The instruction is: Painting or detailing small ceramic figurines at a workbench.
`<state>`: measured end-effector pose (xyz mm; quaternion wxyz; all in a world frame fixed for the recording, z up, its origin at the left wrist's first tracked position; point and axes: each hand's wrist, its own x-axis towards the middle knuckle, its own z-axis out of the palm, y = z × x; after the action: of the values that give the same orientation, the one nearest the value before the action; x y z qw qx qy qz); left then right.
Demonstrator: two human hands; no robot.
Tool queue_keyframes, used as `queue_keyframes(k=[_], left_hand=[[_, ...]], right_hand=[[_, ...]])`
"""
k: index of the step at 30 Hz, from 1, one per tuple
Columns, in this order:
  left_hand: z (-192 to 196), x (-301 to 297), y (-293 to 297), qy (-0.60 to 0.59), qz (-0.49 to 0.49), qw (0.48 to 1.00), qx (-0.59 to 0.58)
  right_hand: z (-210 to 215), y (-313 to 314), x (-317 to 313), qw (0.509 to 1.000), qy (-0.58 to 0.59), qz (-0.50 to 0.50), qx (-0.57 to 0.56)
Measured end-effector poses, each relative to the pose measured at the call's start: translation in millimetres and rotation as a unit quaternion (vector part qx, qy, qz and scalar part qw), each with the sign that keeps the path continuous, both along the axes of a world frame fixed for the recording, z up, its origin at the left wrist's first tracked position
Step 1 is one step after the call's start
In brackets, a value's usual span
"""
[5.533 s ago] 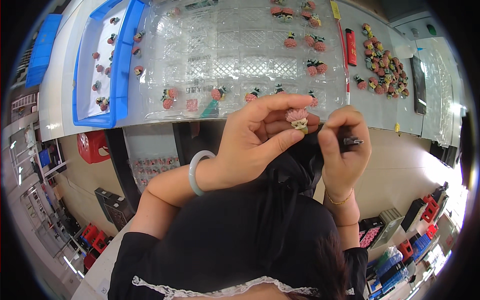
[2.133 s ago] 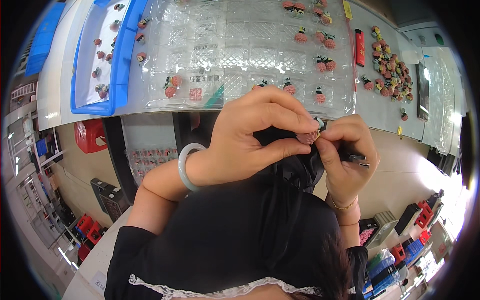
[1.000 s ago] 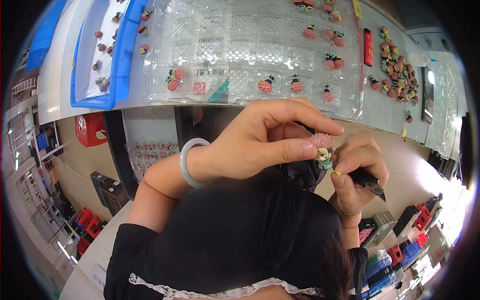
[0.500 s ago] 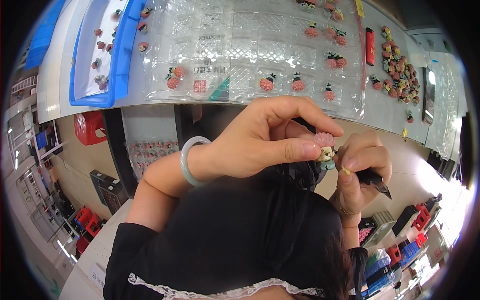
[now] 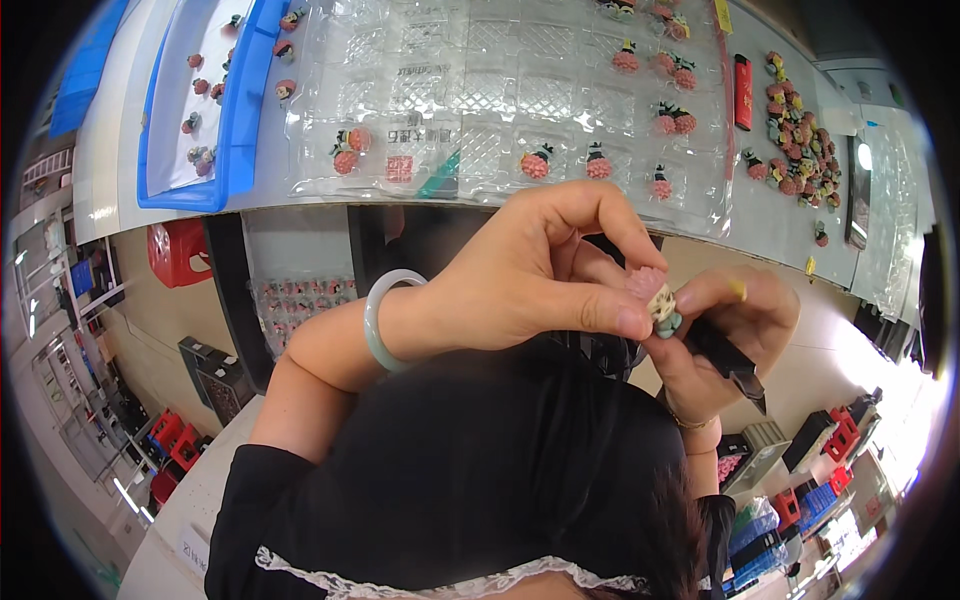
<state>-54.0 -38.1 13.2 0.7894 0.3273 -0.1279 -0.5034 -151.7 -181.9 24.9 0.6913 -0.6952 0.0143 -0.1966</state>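
Observation:
Between the thumb and fingers of my left hand is a small figurine with bumpy pink hair, a pale face and a blue-green body. My right hand is close by on the right, its thumb and index fingertips at the figurine's side. A black tool with a pointed tip is held in that hand, pointing down to the right. A tiny yellow piece sticks to the right index finger. Both hands are in front of the table's near edge.
A clear plastic tray with several pink-haired figurines covers the table. Left of it stands a blue bin holding more. A heap of figurines, a red lighter-like object and a dark flat bar lie right.
My right thumb and index finger have spread and come up to the figurine. The yellow piece, pinched between them before, now sits on the index finger. The figurine has tilted slightly.

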Motion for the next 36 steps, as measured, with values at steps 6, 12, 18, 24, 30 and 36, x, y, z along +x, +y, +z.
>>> queue_keyframes(k=[6, 12, 18, 24, 30, 36], left_hand=[[4.1, -0.2, -1.9, 0.005, 0.015, 1.000, 0.004], [1.9, -1.0, -3.1, -0.018, 0.007, 1.000, 0.006], [2.8, -0.7, -3.0, -0.033, 0.016, 0.999, -0.001], [5.4, 0.0, -1.7, -0.020, 0.008, 0.999, 0.039], [6.4, -0.2, -3.8, -0.115, 0.009, 0.993, 0.021], [10.7, 0.3, -4.5, -0.099, 0.000, 0.995, 0.032]], right_hand=[[-1.9, -0.7, -3.1, 0.998, 0.037, -0.040, 0.032], [-2.2, 1.0, -1.6, 0.997, 0.038, -0.059, 0.011], [-1.7, -0.4, -0.3, 0.999, 0.033, -0.030, -0.003], [-0.7, 0.9, 1.4, 0.998, 0.025, -0.039, -0.035], [-3.1, 1.0, 0.4, 0.998, 0.015, -0.032, -0.047], [-8.8, -4.1, 5.9, 0.997, -0.053, 0.019, -0.047]])
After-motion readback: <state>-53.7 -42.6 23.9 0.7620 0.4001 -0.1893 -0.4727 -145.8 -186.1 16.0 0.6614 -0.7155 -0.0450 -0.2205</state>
